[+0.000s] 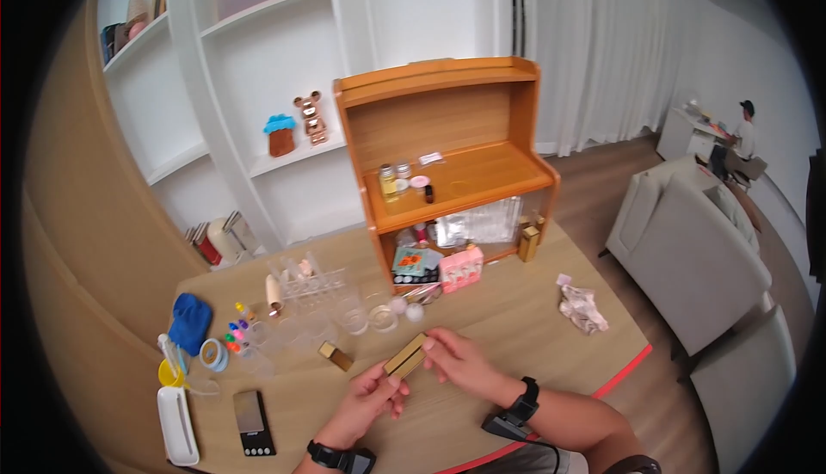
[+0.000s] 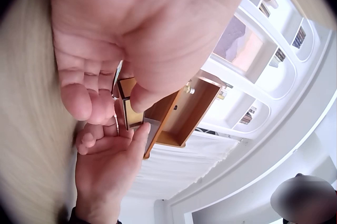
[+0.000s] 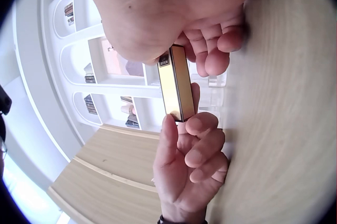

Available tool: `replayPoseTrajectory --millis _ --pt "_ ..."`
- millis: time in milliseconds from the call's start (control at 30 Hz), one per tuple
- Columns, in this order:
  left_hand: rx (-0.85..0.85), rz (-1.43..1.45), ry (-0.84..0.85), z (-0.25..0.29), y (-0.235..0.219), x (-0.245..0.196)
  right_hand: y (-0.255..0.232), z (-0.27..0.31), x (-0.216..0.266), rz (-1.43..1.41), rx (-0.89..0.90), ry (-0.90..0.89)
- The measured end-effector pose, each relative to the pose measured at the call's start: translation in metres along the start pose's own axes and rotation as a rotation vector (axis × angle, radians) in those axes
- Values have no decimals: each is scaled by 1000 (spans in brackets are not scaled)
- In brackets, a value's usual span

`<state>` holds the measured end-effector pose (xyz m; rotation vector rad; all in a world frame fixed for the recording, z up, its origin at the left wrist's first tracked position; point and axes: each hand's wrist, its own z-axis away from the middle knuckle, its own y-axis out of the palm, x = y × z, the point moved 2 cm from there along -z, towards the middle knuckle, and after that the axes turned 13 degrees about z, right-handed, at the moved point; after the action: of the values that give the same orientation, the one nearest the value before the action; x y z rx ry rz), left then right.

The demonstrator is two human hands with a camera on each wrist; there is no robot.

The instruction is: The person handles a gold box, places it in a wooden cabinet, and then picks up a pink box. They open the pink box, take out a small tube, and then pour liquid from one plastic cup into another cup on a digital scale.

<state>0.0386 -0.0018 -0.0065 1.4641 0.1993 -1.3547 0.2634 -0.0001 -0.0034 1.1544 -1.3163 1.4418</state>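
A slim gold box (image 1: 406, 356) with dark edges is held between both hands above the table. My left hand (image 1: 366, 403) pinches its near left end between thumb and fingers. At the opposite end, my right hand (image 1: 465, 364) grips it with thumb and fingertips. In the right wrist view the gold box (image 3: 176, 84) has a small dark label reading "STICK" near the right thumb. Just left of the hands, a smaller gold-and-brown case (image 1: 335, 355) lies on the table.
A wooden desktop shelf (image 1: 447, 130) with bottles and packets stands behind. Clear cups (image 1: 353, 317), a test-tube rack (image 1: 314, 285) and colour-capped bottles (image 1: 241, 332) are at left, with a pocket scale (image 1: 253, 422) and white tray (image 1: 177, 427). Crumpled wrapping (image 1: 583, 309) lies at right.
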Motion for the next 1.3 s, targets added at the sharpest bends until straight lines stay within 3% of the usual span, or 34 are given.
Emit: replayPoseTrajectory --millis 100,200,267,300,367,400,467,500,567,700,867,1033,1133,1233,1300 --pt "-21 -118 13 0 2 0 -1 -1 0 0 66 92" --pt "-30 -165 58 -2 -1 4 -5 -5 -6 16 54 16" --pt "-42 -143 37 -2 -5 4 -15 -6 0 185 -135 -253" --pt "-69 -118 17 -2 -7 4 -21 -6 6 193 -141 -256" --pt "-61 -107 10 -3 -11 5 -45 -5 26 532 -426 -316" --pt "-62 -99 -3 -3 -12 4 -55 -6 31 539 -425 -323" --pt "-42 -98 6 -2 -12 2 -75 -5 38 861 -668 -317" --pt "-25 -100 8 -2 -11 1 -84 -6 37 864 -667 -321" --pt "-25 -110 4 -2 -10 0 -98 -10 39 1160 -834 -285" --pt "-27 -136 -3 -3 -9 0 -114 -28 34 1342 -911 -168" --pt "-39 -154 -2 -4 -9 2 -141 -67 -7 1331 -968 -113" --pt "-33 -174 -9 -4 -8 1 -149 -72 -7 1262 -946 -57" --pt "-6 -150 -1 -5 -9 2 -151 -66 -4 1233 -973 -117" --pt "-20 -151 -22 -4 -8 2 -159 -58 -3 1054 -1034 -69" --pt "-3 -130 -7 -5 -8 1 -165 -56 -2 1132 -1086 -161"
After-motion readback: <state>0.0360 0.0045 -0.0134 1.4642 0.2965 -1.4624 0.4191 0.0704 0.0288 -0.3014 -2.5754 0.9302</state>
